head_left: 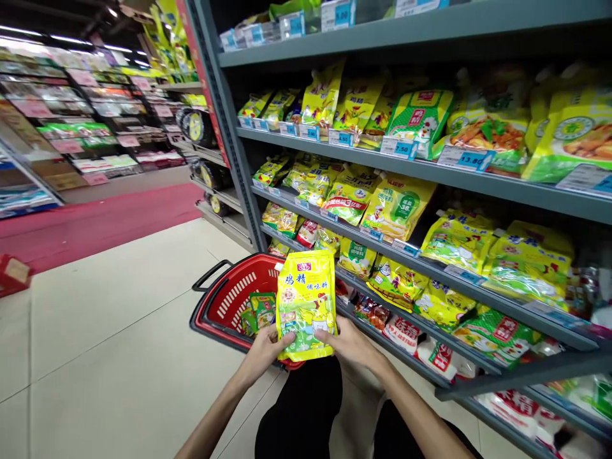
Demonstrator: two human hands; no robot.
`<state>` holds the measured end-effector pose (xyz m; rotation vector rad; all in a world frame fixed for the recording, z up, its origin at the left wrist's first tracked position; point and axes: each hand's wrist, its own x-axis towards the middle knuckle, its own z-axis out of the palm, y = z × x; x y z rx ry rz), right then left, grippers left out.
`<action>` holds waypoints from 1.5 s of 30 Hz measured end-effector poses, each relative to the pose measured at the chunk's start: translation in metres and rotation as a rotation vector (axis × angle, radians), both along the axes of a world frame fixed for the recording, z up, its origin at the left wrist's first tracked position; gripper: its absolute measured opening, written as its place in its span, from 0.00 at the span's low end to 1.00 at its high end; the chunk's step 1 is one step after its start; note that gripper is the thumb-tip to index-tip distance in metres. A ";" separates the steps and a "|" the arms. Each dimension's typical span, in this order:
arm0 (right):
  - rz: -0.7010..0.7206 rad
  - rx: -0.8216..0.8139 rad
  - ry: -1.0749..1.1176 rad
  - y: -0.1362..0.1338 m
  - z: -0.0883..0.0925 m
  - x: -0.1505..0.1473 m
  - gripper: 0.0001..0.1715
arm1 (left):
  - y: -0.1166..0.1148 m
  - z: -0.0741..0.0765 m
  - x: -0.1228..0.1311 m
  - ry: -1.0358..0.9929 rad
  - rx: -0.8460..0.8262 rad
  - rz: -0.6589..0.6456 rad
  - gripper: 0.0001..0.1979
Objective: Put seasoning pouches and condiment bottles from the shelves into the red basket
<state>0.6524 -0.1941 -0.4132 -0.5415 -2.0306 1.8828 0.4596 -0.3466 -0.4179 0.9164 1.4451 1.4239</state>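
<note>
A yellow foil packet of chicken bouillon seasoning (306,305) stands upright in front of me, its printed face turned my way. My left hand (265,352) grips its lower left corner, and my right hand (347,344) holds its lower right edge. Just below and behind the packet lies a red plastic shopping basket (224,299) with a black handle. Inside the basket rests a green and yellow packet (261,312), partly hidden by the rim and the held packet.
To the right, grey metal shelves (382,159) carry rows of yellow seasoning bags with price tags, and their lower edges reach close to my right hand. A pale tiled floor (119,319) spreads left, with a red floor strip (95,226) and more shelving beyond.
</note>
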 end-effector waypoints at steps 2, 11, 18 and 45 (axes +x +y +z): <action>0.002 0.004 0.039 -0.002 -0.001 -0.003 0.36 | -0.005 -0.003 0.000 -0.005 -0.001 0.031 0.27; -0.020 -0.072 0.061 -0.012 -0.013 -0.018 0.37 | -0.012 -0.007 -0.020 0.070 0.022 0.189 0.32; 0.058 -0.070 0.018 -0.025 -0.018 -0.019 0.35 | -0.026 -0.038 -0.046 0.324 -0.029 0.246 0.32; -0.087 -0.007 0.084 -0.011 -0.012 -0.010 0.38 | -0.020 -0.125 -0.056 1.500 -0.626 0.364 0.29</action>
